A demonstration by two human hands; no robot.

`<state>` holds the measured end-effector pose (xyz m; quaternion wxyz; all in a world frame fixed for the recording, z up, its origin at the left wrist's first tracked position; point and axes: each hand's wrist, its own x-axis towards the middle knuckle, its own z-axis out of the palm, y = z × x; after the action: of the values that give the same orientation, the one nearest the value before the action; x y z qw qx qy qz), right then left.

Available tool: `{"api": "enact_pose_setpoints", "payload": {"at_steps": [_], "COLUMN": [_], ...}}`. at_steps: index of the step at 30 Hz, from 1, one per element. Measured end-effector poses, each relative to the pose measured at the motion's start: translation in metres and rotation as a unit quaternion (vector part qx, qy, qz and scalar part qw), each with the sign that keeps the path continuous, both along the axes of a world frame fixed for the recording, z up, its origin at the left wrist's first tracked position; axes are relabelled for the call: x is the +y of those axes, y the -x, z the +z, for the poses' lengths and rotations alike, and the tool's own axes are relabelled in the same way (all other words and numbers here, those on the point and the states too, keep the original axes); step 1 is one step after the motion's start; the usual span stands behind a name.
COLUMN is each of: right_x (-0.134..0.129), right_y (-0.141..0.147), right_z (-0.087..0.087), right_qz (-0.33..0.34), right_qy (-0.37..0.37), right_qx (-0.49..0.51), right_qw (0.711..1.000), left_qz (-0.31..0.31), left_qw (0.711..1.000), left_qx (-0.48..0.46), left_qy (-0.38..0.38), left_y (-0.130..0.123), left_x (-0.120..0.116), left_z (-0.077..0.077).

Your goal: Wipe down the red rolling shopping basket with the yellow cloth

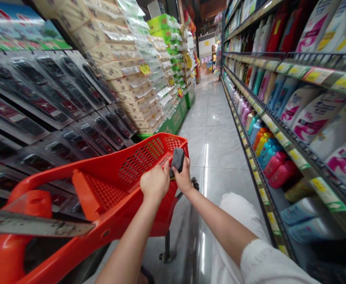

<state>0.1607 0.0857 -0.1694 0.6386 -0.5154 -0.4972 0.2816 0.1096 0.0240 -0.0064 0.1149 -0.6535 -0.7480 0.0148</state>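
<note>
Both my hands are together over the right side of a red plastic shopping cart [149,144]. My right hand [185,177] grips a small dark grey item [177,158], rounded at the top, with the thumb across its front. I cannot make out exactly what kind of thing it is. Closed beside it, my left hand [155,183] has its thumb against the item's left edge and seems to pinch its lower part, where a bit of yellow shows. Inside the cart, a red slatted flap [94,195] is visible, and the far basket wall is perforated.
Shelves with bottles [275,161] and price tags line the right side. On the left hang blister-packed goods [57,90], with stacked tissue packs [125,79] and green cartons [175,118] beyond. A grey tiled aisle [214,106] runs ahead. A metal bar [37,223] crosses the cart's near end.
</note>
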Motion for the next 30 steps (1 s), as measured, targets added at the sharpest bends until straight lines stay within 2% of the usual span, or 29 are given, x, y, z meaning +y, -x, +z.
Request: {"api": "enact_pose_setpoints", "payload": {"at_steps": [2, 4, 6, 8, 10, 12, 14, 16, 19, 21, 22, 24, 26, 27, 28, 30], "right_x": [-0.01, -0.018, -0.021, -0.02, -0.019, -0.026, -0.038, -0.052, -0.063, -0.065, -0.065, -0.069, -0.074, -0.078, -0.08, -0.084], "right_y": [0.007, 0.018, 0.024, 0.025, 0.022, 0.022, 0.028, 0.038, 0.049, 0.049, 0.047, 0.041, 0.038, 0.038, 0.04, 0.046], "right_z": [-0.014, -0.033, -0.042, -0.034, -0.016, -0.002, -0.002, -0.016, -0.039, -0.039, -0.034, -0.019, -0.007, -0.006, -0.008, -0.022], "right_qz": [-0.024, -0.048, -0.044, -0.037, -0.026, 0.008, 0.034, 0.021, -0.005, -0.004, 0.006, 0.05, 0.096, 0.103, 0.096, 0.055], "right_qy": [0.065, 0.18, 0.249, 0.22, 0.112, -0.002, -0.047, 0.001, 0.154, 0.204, 0.187, 0.083, -0.024, -0.041, -0.028, 0.079], "right_qx": [0.011, 0.053, 0.086, 0.093, 0.073, 0.042, 0.019, 0.019, 0.057, 0.074, 0.069, 0.027, -0.026, -0.04, -0.041, -0.009], "right_qw": [0.998, 0.981, 0.964, 0.97, 0.991, 0.999, 0.998, 1.0, 0.986, 0.976, 0.98, 0.995, 0.995, 0.993, 0.994, 0.995], "left_qz": [-0.002, -0.007, -0.007, -0.002, 0.001, 0.004, 0.007, 0.006, -0.002, -0.001, 0.001, 0.003, 0.0, -0.002, -0.003, -0.007], "left_qw": [1.0, 1.0, 1.0, 1.0, 1.0, 1.0, 1.0, 1.0, 1.0, 1.0, 1.0, 1.0, 1.0, 1.0, 1.0, 1.0], "left_qx": [-0.002, -0.002, -0.001, 0.003, 0.006, 0.003, -0.004, -0.004, 0.006, 0.009, 0.009, 0.009, 0.009, 0.01, 0.01, 0.013], "left_qy": [0.005, 0.007, 0.005, 0.001, 0.0, 0.003, 0.009, 0.006, -0.008, -0.016, -0.018, -0.019, -0.018, -0.018, -0.018, -0.02], "left_y": [-0.002, -0.003, -0.002, -0.001, 0.0, 0.0, -0.001, -0.001, 0.0, 0.001, 0.002, 0.003, 0.003, 0.003, 0.003, 0.004], "left_x": [0.0, -0.001, -0.001, -0.001, 0.0, 0.001, 0.002, 0.001, 0.0, 0.0, 0.0, 0.001, 0.002, 0.002, 0.002, 0.002], "left_z": [0.0, 0.001, 0.001, 0.001, 0.001, 0.001, 0.001, 0.001, -0.001, -0.002, -0.003, -0.003, -0.003, -0.003, -0.003, -0.004]}}
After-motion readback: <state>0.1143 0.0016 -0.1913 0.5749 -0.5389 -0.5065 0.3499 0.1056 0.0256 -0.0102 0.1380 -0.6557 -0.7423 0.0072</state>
